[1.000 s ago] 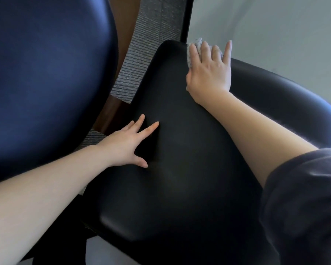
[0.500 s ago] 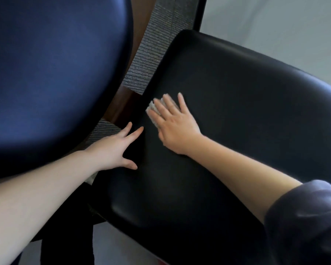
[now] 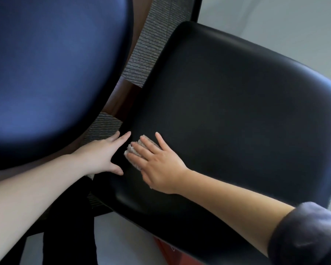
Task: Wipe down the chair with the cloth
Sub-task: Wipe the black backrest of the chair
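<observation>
A black padded chair seat [image 3: 227, 104] fills the middle and right of the view. My right hand [image 3: 157, 165] lies flat with straight fingers on a small grey cloth [image 3: 131, 150], pressing it onto the seat near its left edge. Only the cloth's left rim and a tip between my fingers show. My left hand [image 3: 103, 155] rests on the seat's left edge just beside it, fingers spread and straight, holding nothing.
A large blue chair back [image 3: 52, 73] stands close on the left. Grey striped carpet [image 3: 149, 44] and a brown wooden strip [image 3: 122, 100] show between the two chairs. A pale wall [image 3: 275, 20] is behind.
My right hand has drawn the cloth from the seat's far corner toward me along the left edge, ending next to my left hand. The left hand has stayed on the edge.
</observation>
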A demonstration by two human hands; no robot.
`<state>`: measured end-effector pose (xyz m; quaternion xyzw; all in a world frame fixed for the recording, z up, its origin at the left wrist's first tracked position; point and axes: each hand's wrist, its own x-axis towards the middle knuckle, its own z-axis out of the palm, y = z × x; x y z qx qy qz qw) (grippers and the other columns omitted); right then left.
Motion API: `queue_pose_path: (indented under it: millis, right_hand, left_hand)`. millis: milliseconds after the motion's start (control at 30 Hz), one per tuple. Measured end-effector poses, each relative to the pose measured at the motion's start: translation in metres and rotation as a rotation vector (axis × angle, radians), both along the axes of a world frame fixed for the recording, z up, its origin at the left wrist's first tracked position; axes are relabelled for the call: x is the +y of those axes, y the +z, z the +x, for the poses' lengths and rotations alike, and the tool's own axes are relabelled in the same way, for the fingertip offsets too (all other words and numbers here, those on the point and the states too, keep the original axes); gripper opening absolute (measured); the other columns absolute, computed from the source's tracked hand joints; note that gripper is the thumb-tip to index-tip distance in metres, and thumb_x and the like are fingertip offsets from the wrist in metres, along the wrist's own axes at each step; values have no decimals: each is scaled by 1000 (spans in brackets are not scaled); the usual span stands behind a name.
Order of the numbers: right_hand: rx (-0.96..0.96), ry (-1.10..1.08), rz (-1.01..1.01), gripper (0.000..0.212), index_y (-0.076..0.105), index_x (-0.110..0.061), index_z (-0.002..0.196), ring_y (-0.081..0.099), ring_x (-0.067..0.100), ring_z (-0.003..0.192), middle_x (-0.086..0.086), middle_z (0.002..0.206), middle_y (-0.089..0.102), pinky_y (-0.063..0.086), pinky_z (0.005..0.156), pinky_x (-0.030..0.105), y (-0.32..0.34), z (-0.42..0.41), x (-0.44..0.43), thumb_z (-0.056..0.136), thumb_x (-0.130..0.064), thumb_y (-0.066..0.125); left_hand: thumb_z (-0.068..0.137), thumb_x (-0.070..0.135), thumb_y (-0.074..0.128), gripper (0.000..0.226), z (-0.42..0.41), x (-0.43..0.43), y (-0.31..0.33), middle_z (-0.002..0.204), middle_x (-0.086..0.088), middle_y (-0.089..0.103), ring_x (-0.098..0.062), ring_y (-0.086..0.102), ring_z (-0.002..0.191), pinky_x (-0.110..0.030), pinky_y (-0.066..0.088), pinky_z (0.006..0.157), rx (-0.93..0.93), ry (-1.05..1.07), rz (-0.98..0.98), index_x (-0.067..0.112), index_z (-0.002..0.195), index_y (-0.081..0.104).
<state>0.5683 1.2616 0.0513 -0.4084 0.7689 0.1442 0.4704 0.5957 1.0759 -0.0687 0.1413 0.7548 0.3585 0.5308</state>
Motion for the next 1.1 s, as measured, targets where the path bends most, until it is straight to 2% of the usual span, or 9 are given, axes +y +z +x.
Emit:
queue_pose_path:
  millis: [100, 233, 367, 633, 700, 767, 833, 900, 1100]
  right_hand:
    - [-26, -20, -17, 61, 17, -23, 157, 4, 32, 151, 5, 163, 19, -8, 119, 56, 5, 13, -4, 99, -37, 30]
    - [-81, -13, -35, 60, 19, -25, 156, 4, 31, 151, 4, 162, 20, -8, 119, 56, 5, 24, -8, 99, -36, 34]
    - [-137, 2, -50, 58, 18, -26, 156, 2, 29, 152, 4, 163, 18, -8, 119, 56, 7, 29, -12, 100, -35, 31]
    - [-241, 107, -129, 58, 22, -29, 155, 7, 27, 151, -1, 162, 22, -8, 119, 56, 13, 46, -20, 99, -33, 36]
    - [-244, 120, -126, 59, 20, -29, 156, 6, 26, 152, -1, 163, 20, -10, 119, 55, 12, 45, -20, 99, -33, 36]
    - [-225, 113, -118, 59, 19, -28, 156, 6, 25, 152, -1, 163, 19, -10, 119, 54, 11, 39, -18, 99, -34, 35]
    - [-170, 61, -99, 61, 20, -26, 156, 8, 25, 151, 1, 163, 20, -9, 119, 54, 8, 29, -14, 98, -34, 38]
    - [-103, 20, -71, 61, 23, -24, 155, 10, 26, 151, 3, 162, 21, -8, 118, 55, 3, 14, -8, 97, -33, 41]
    - [152, 73, 57, 64, 17, -21, 156, 8, 28, 151, 4, 163, 16, -9, 117, 57, -5, -41, 10, 97, -37, 32]
  left_hand:
    - [67, 45, 84, 124, 6, -7, -4, 163, 9, -5, -22, 32, 144, -34, 35, 112, -7, 6, 42, 49, 149, -9]
    - [69, 33, 85, 124, 13, -15, -6, 160, 17, -10, -15, 44, 135, -26, 41, 105, -11, -18, 73, 55, 143, -12]
    - [76, 22, 81, 117, 15, -19, -7, 159, 18, -9, -15, 30, 144, -27, 34, 111, 12, -31, 87, 51, 146, -8]
    - [80, 21, 78, 113, 19, -24, -10, 159, 20, -10, -14, 33, 143, -24, 39, 106, 43, -40, 109, 51, 148, -7]
    - [81, 24, 78, 110, 20, -24, -11, 159, 19, -7, -15, 31, 144, -25, 35, 109, 46, -21, 112, 50, 149, -5]
    - [82, 25, 77, 104, 20, -23, -11, 161, 14, 0, -14, 34, 142, -24, 30, 114, 14, 47, 138, 47, 150, 1]
    - [82, 25, 77, 99, 18, -23, -11, 162, 9, 7, -14, 47, 134, -25, 31, 114, -45, 144, 174, 48, 148, 6]
    - [82, 27, 77, 96, 14, -21, -10, 162, 7, 12, -16, 50, 131, -29, 33, 114, -70, 184, 185, 48, 146, 9]
    - [80, 45, 75, 98, -8, -6, -2, 164, 0, 7, -24, 21, 148, -30, 19, 120, -2, 88, 137, 46, 151, 8]
